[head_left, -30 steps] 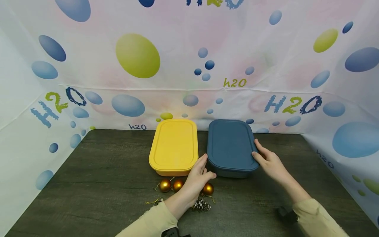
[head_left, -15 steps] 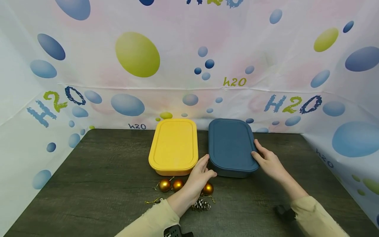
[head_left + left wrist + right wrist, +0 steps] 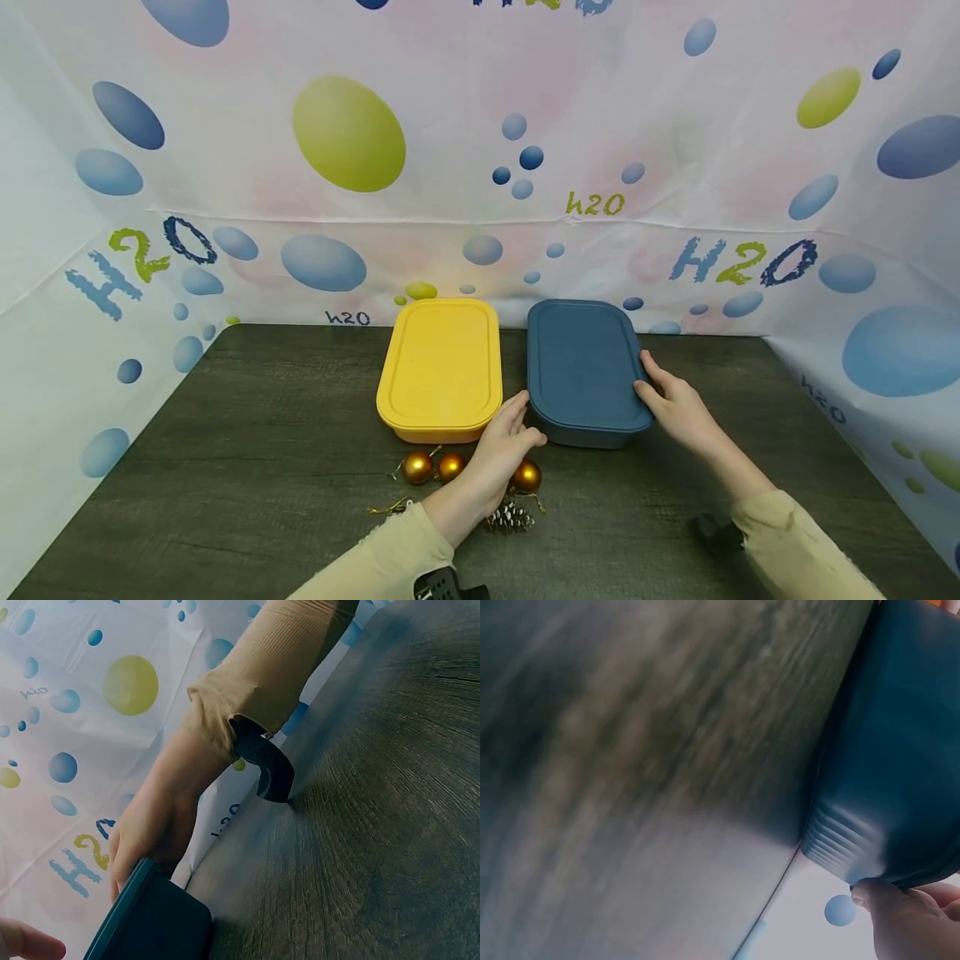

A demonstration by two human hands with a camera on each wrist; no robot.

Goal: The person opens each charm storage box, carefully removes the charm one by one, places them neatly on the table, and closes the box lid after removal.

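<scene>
A dark blue lidded food container (image 3: 585,362) stands at the back of the table, just right of a yellow lidded food container (image 3: 441,367). My left hand (image 3: 501,454) reaches to the front gap between the two, fingers straight and the fingertips at the blue container's left edge. At the blue container's right side lies my right hand (image 3: 678,408), its index finger extended along the edge and its thumb at the lid's rim. The right wrist view shows that thumb (image 3: 881,896) against the rim near a ribbed corner of the container. Both lids are on.
Golden bauble ornaments (image 3: 417,468) and a frosted pine cone (image 3: 510,517) lie in front of the yellow container, partly hidden by the left forearm. A patterned white curtain (image 3: 450,125) hangs behind the dark wooden table (image 3: 247,467).
The blue container's right side and my right hand have shifted very slightly left over the last half second. The left hand stays almost in place; the yellow container has not moved.
</scene>
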